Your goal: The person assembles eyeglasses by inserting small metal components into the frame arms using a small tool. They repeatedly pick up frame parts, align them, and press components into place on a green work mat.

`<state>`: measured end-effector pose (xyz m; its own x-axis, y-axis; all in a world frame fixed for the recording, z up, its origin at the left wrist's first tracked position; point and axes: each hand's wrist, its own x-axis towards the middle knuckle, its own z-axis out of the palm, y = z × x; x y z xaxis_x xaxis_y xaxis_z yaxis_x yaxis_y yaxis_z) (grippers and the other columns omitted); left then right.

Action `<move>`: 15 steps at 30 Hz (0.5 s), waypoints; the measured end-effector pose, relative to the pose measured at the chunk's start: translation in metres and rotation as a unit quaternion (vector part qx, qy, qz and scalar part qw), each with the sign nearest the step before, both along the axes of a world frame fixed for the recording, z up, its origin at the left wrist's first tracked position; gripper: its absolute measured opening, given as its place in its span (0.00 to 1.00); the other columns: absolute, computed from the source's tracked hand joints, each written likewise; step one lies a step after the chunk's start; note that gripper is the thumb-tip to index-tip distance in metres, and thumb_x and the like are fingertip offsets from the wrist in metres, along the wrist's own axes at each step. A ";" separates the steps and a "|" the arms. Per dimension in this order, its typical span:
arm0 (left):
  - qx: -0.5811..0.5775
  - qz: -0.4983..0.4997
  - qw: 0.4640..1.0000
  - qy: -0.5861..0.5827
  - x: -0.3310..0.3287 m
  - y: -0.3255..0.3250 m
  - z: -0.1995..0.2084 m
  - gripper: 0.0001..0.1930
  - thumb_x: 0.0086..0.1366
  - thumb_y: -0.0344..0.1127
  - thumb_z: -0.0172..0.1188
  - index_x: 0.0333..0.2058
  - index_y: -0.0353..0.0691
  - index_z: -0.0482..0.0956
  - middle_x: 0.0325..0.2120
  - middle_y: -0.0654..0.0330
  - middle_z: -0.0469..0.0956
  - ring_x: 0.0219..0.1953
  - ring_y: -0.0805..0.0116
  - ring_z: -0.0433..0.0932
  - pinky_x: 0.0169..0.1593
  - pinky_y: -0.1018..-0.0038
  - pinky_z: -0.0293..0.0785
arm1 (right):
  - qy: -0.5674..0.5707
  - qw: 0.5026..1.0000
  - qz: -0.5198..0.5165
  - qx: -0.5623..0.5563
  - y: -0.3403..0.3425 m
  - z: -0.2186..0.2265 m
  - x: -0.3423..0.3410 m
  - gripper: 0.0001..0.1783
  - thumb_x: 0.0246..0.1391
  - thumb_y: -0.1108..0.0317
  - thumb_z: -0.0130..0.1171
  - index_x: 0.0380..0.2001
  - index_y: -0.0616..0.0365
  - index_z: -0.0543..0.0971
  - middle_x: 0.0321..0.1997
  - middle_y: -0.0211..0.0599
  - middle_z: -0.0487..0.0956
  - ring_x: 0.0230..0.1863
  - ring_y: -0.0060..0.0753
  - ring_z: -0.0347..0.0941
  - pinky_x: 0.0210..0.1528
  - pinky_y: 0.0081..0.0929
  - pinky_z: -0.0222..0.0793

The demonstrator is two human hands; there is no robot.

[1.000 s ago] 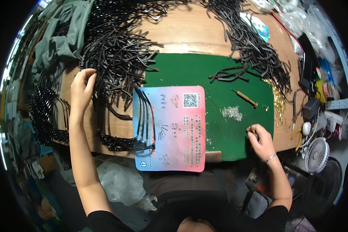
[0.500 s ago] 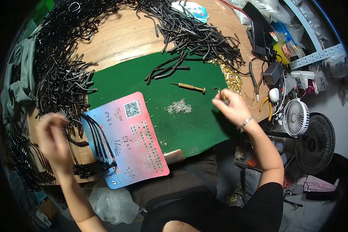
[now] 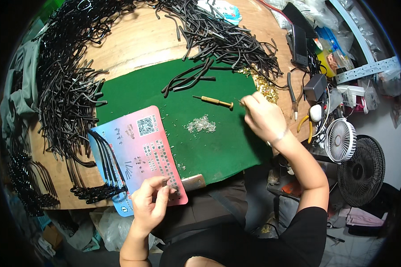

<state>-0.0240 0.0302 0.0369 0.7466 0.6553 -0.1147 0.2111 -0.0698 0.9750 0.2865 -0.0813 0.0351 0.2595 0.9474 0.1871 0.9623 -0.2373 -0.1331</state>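
Observation:
My left hand (image 3: 149, 205) hovers over the lower right part of a blue and pink printed sheet (image 3: 120, 153), thumb and forefinger curled together. Something small and dark shows at its fingertips, too small to name. Over the right side of the green mat (image 3: 229, 151), my right hand (image 3: 265, 116) pinches a tiny thing I cannot make out. Left of those fingers lies a brass-coloured screwdriver (image 3: 216, 102). A little heap of small clear pieces (image 3: 201, 124) sits mid-mat. Black cords (image 3: 109, 153) run across the sheet's left side.
Black tubes and cords (image 3: 69, 98) pile up at the left and a second pile of black tubes (image 3: 236, 46) at the back. Small gold parts (image 3: 266, 88) lie by the mat's right edge. Pliers (image 3: 293, 95) and a white fan (image 3: 341, 140) stand farther right.
My left hand has come from the cords at the far left, rightward onto the printed sheet's lower right. My right hand has shifted slightly, its fingertips now closer to the screwdriver.

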 end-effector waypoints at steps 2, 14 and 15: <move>-0.098 0.006 0.995 0.014 -0.003 -0.006 0.002 0.08 0.62 0.23 0.50 0.40 0.30 0.72 0.22 0.60 0.77 0.21 0.78 0.75 0.25 0.83 0.71 | 0.201 0.979 0.029 0.003 -0.007 0.030 -0.025 0.06 0.44 0.72 0.55 0.29 0.58 0.73 0.28 0.38 0.72 0.24 0.36 0.73 0.27 0.30 0.71; -0.492 -0.124 0.862 0.016 0.006 -0.009 0.013 0.12 0.66 0.31 0.49 0.47 0.33 0.70 0.32 0.56 0.78 0.19 0.81 0.70 0.23 0.86 0.67 | 0.620 0.770 0.144 -0.034 0.005 0.024 -0.104 0.03 0.47 0.73 0.61 0.26 0.61 0.78 0.27 0.36 0.75 0.29 0.30 0.74 0.31 0.24 0.69; -0.493 -0.122 0.861 0.013 0.002 -0.008 0.013 0.12 0.66 0.31 0.49 0.47 0.33 0.70 0.32 0.56 0.78 0.19 0.81 0.70 0.23 0.86 0.67 | 0.620 0.769 0.155 -0.037 0.009 0.022 -0.106 0.03 0.47 0.73 0.61 0.26 0.61 0.78 0.27 0.36 0.75 0.30 0.30 0.74 0.32 0.24 0.69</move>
<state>-0.0215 0.0218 0.0500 0.8368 0.0524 -0.5450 0.3311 0.7444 0.5799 0.1800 -0.0725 0.0575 -0.0454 0.9959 -0.0779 0.1192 -0.0720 -0.9903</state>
